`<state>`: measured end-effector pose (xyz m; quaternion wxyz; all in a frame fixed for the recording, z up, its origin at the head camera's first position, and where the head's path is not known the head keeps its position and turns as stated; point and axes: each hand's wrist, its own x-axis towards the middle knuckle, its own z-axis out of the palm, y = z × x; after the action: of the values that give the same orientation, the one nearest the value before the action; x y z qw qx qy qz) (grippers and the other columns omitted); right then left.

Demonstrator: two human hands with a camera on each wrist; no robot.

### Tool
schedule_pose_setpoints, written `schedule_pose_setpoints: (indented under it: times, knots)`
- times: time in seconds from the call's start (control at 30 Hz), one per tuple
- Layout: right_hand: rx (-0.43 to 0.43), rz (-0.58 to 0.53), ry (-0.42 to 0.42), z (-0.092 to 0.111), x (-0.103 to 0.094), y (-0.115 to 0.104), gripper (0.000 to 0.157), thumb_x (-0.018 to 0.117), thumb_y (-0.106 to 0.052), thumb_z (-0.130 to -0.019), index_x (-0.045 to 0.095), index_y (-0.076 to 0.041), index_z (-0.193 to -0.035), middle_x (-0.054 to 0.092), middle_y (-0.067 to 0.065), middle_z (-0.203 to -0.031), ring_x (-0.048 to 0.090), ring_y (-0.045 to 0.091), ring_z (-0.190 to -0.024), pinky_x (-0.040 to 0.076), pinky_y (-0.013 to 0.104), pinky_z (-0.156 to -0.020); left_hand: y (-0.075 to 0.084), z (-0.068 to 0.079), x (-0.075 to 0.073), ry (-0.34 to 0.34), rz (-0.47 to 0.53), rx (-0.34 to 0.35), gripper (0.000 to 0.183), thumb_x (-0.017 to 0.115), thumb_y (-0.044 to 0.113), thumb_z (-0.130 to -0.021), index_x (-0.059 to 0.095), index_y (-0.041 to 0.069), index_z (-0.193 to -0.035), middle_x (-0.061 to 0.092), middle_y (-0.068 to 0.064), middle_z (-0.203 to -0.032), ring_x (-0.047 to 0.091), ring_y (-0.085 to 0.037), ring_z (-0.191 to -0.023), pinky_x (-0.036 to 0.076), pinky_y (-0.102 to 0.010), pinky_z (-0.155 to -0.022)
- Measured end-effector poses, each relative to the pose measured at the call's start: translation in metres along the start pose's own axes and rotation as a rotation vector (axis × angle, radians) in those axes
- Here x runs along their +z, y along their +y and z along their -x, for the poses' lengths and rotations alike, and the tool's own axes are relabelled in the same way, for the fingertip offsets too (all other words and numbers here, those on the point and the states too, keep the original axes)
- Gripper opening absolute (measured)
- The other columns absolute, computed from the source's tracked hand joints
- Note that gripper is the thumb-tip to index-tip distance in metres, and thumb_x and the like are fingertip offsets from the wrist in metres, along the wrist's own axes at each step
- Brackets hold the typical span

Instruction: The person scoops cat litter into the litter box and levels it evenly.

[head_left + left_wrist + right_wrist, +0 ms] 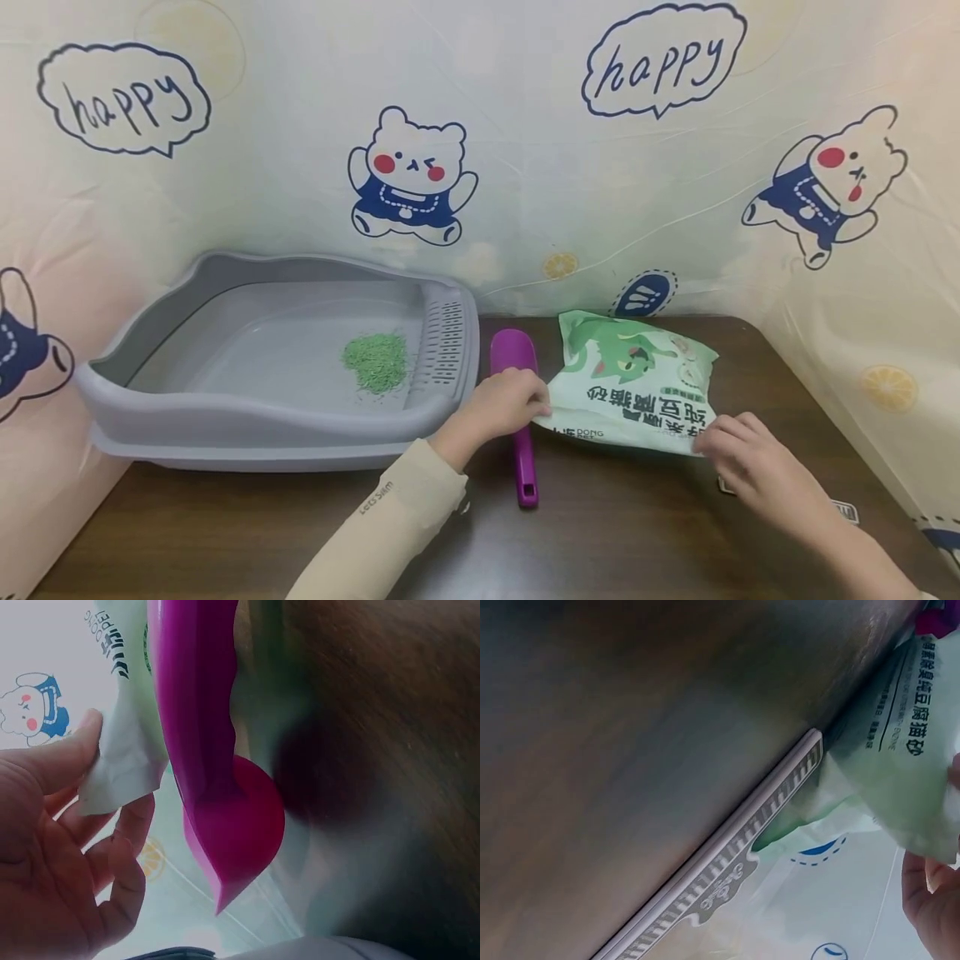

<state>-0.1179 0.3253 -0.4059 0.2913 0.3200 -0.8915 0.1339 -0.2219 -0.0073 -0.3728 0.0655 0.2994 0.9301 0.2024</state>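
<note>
A green-and-white cat litter bag [645, 379], printed with a green cat, lies on the table. My left hand [501, 407] pinches its near left corner; in the left wrist view, thumb and fingers [135, 825] grip the pale corner [124, 761]. My right hand [757, 467] holds the opposite near corner, and in the right wrist view its fingers [930, 889] curl at the bag's edge [922, 825]. Beneath my left hand lies a purple scoop [527, 475], bowl pointing away, its middle partly hidden by the hand.
Left of the scoop stands a grey litter box [247, 429] with a slotted step and a small heap of green litter [377, 362] inside. A flat grey striped strip with a scalloped edge [727, 881] lies under my right forearm. Patterned cloth [517, 167] surrounds the table.
</note>
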Motion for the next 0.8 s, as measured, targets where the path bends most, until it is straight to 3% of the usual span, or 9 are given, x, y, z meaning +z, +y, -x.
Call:
schedule_pose_setpoints:
  times: [0.2,0.5,0.67,0.8]
  knots:
    - [-0.018,-0.054,0.036,0.007,0.0,0.009,0.045,0.035,-0.049,-0.104,0.069,-0.021,-0.091,0.063,-0.014,-0.092,0.044,0.005,-0.093,0.033,0.013,-0.087,0.004,-0.001,0.002,0.004,-0.028,-0.071,0.011,0.07,0.028,-0.092,0.076,0.022,-0.084,0.062,0.01,-0.073,0.054,-0.011,-0.07,0.045,-0.032,-0.067]
    - [0.03,0.074,0.099,0.017,-0.006,0.016,0.055,0.033,-0.058,-0.101,0.072,-0.022,-0.083,0.063,-0.013,-0.083,0.045,0.02,-0.097,0.037,0.02,-0.081,0.003,-0.003,0.001,-0.031,-0.082,-0.102,0.024,0.067,0.029,-0.094,0.07,0.025,-0.071,0.061,0.011,-0.069,0.054,-0.012,-0.071,0.044,-0.037,-0.069]
    - [0.055,0.118,0.098,0.017,-0.008,0.018,0.058,0.033,-0.061,-0.1,0.072,-0.022,-0.081,0.063,-0.011,-0.085,0.046,0.022,-0.096,0.042,0.025,-0.07,0.01,0.003,0.002,0.01,-0.113,-0.064,0.008,0.069,0.029,-0.092,0.075,0.025,-0.091,0.067,0.01,-0.085,0.052,-0.017,-0.091,0.043,-0.043,-0.077]
    - [0.053,0.123,0.102,0.017,-0.009,0.021,0.059,0.034,-0.061,-0.1,0.072,-0.022,-0.078,0.062,-0.009,-0.088,0.046,0.023,-0.097,0.04,0.028,-0.072,0.027,0.006,0.003,0.072,-0.174,0.036,0.023,0.071,0.032,-0.091,0.072,0.029,-0.113,0.068,0.008,-0.113,0.05,-0.019,-0.111,0.042,-0.043,-0.083]
